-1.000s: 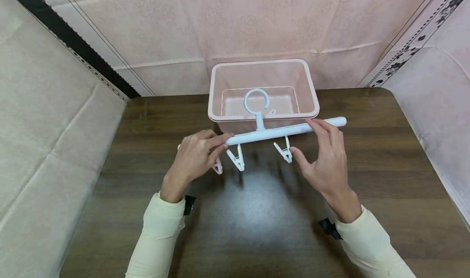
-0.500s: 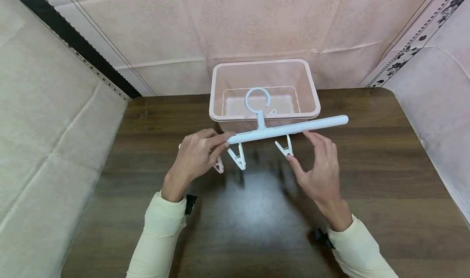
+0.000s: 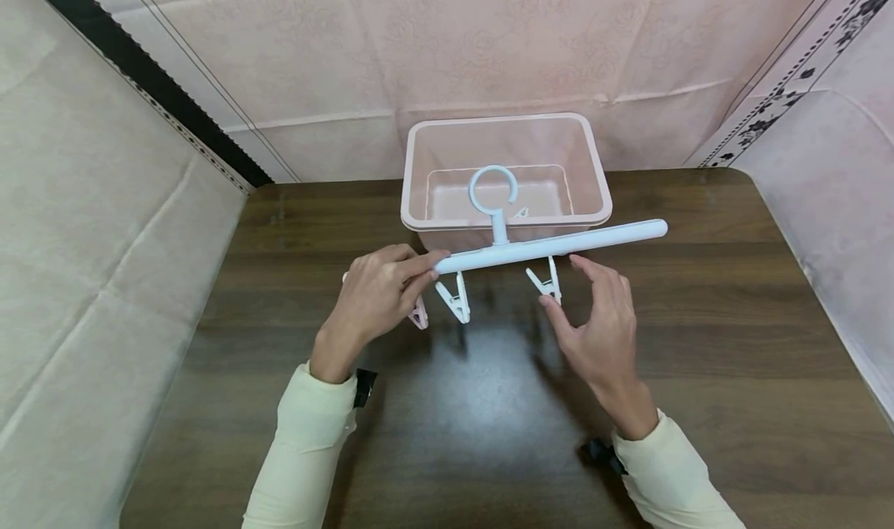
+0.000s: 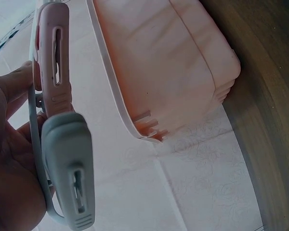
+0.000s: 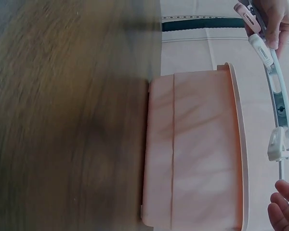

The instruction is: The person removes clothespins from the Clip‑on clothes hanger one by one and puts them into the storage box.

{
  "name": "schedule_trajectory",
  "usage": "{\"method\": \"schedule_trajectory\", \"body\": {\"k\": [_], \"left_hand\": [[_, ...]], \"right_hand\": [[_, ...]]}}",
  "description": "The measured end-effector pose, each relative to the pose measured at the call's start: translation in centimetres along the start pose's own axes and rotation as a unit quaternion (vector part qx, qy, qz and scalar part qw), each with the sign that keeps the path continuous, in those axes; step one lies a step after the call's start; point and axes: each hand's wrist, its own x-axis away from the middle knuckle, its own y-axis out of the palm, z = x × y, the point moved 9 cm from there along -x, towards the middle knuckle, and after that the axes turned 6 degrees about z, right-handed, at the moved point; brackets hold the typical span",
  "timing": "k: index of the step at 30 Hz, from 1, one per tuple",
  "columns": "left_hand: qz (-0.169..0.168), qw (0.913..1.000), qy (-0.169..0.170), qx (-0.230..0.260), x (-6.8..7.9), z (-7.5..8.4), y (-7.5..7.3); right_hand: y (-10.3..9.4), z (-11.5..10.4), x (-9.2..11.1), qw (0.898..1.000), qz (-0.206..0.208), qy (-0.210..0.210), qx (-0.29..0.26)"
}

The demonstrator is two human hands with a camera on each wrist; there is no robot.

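A light blue hanger (image 3: 559, 246) with a round hook is held up level in front of a pink bin (image 3: 594, 219). My left hand (image 3: 377, 292) pinches its left end between thumb and fingers. Below the bar hang a pink clip (image 3: 419, 314) beside the left hand, a white clip (image 3: 457, 305) and another white clip (image 3: 550, 285) further right. My right hand (image 3: 601, 327) is at that right clip, thumb tip by its lower end and index finger just under the bar. In the right wrist view its fingers (image 5: 284, 204) stand spread around the clip (image 5: 278, 144).
Inside the bin lies a small white piece (image 3: 521, 212), perhaps a clip. The bin stands at the back edge of the dark wooden table (image 3: 475, 436), against a pale cloth (image 3: 489, 40) that hangs behind.
My right hand has let go of the hanger's bar and moved left and slightly down to the right white clip. The left hand keeps its hold on the hanger.
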Motion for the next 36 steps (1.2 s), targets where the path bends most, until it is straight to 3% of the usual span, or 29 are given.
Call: {"method": "schedule_trajectory", "body": {"k": [18,31,36], "left_hand": [[0.004,1.0000,0.004,0.005,0.0,0.0,0.0],[0.000,1.0000,0.000,0.004,0.0,-0.1,0.2],[-0.001,1.0000,-0.004,0.007,0.1,-0.2,0.3]], "right_hand": [[0.9,0.7,0.7,0.997,-0.006,0.082,-0.015],[1.3,1.0,0.9,0.994,-0.002,0.104,-0.030],[0.8,1.0,0.7,0.995,0.030,0.089,-0.044]]}}
